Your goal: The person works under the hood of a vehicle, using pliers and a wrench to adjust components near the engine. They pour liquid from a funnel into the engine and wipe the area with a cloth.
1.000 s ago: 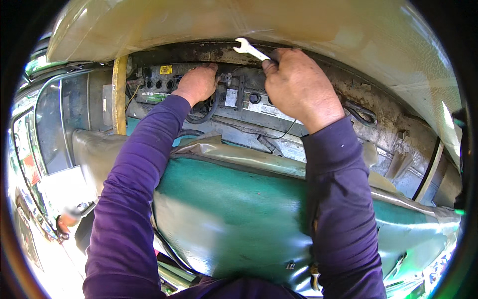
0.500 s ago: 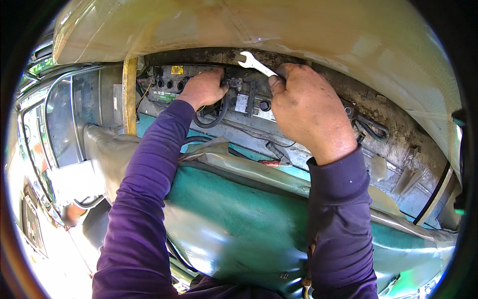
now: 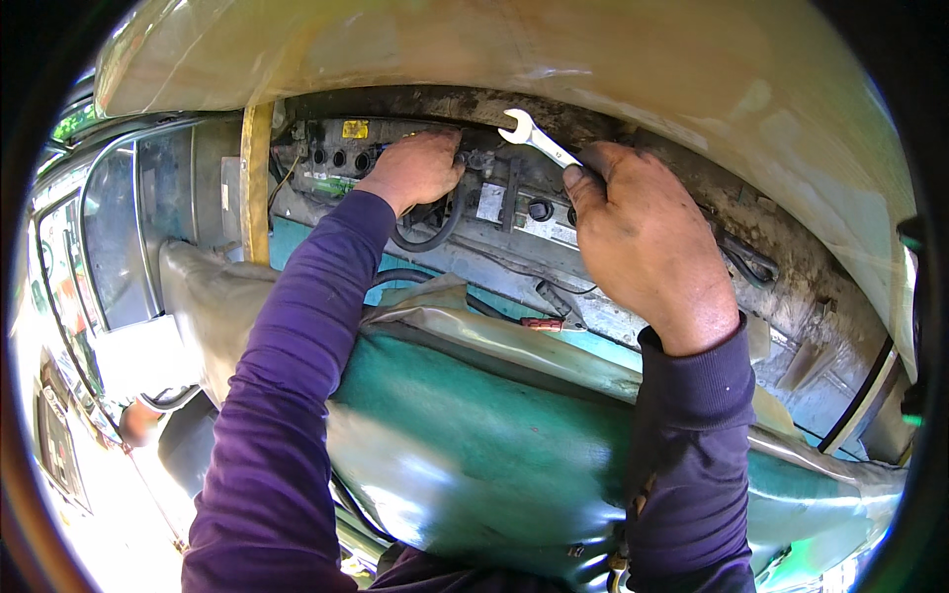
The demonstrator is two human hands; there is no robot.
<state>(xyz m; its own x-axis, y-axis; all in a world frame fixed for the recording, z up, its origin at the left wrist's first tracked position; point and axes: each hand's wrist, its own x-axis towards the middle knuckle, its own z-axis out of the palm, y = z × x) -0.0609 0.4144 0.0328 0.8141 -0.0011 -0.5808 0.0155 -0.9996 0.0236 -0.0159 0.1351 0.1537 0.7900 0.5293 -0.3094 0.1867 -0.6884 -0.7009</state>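
Note:
My right hand [image 3: 647, 252] grips a silver open-ended wrench [image 3: 537, 138] by its shank, its open jaw pointing up and left. Behind it lies a grimy battery [image 3: 534, 227] with black caps. My left hand [image 3: 415, 168] is curled at a terminal of another battery [image 3: 331, 183], which has a yellow label [image 3: 354, 128]; its fingertips and whatever they hold are hidden. A thick black cable [image 3: 443, 222] loops down from beside that hand. Below the batteries a clamp with red grips [image 3: 542, 324] lies near a black cable.
A brownish padded panel [image 3: 593, 49] overhangs the compartment. A yellow upright strut [image 3: 255, 188] stands at its left. A green seat back [image 3: 474, 425] with folded plastic covering is in front of me. At lower left, a blurred person [image 3: 143, 425] is beside a bright opening.
My right hand with the wrench has moved lower and a little rightward, uncovering more of the red-gripped clamp. My left hand remains at the terminal. The view has shifted slightly.

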